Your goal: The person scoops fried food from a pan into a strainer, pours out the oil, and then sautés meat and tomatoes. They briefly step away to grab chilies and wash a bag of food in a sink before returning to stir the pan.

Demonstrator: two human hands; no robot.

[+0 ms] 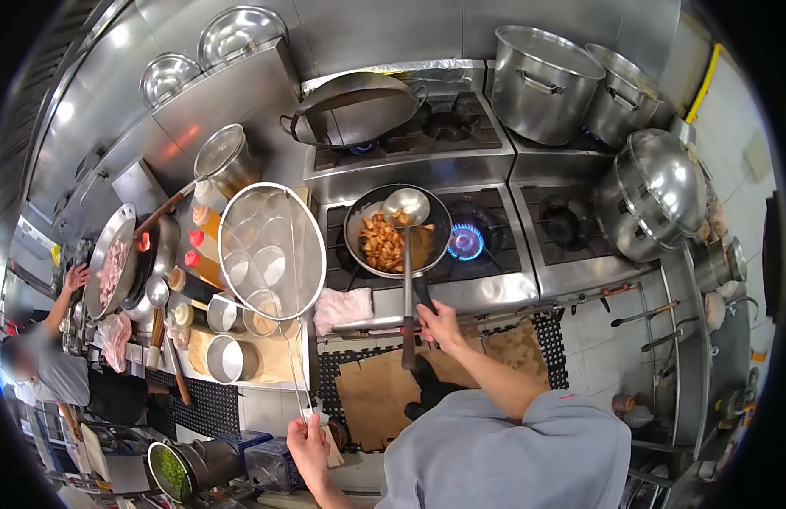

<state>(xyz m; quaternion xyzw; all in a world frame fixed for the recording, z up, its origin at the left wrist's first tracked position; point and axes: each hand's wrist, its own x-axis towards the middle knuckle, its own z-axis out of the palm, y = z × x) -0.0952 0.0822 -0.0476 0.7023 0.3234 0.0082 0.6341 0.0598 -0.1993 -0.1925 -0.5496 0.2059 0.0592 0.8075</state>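
Observation:
My right hand (439, 326) is closed round the end of the black handle of a frying pan (351, 240). Browned chunks of food (381, 243) and some sauce lie in the pan. A steel ladle (406, 206) rests in it, its long handle crossing the near rim beside my right hand. Lower left, my left hand (308, 443) pinches the end of the long wire handle of a big round mesh strainer (272, 246). The strainer lies over several metal containers on the side counter. A pink cloth (344, 309) is between the strainer and the stove.
Right of the pan a blue flame (466, 242) burns. A wok (355, 110) and large pots (544, 85) stand behind. Sauce bottles (208, 222) line the left counter. At far left, a co-worker's hand (76, 277) is near a pan of raw meat (113, 270).

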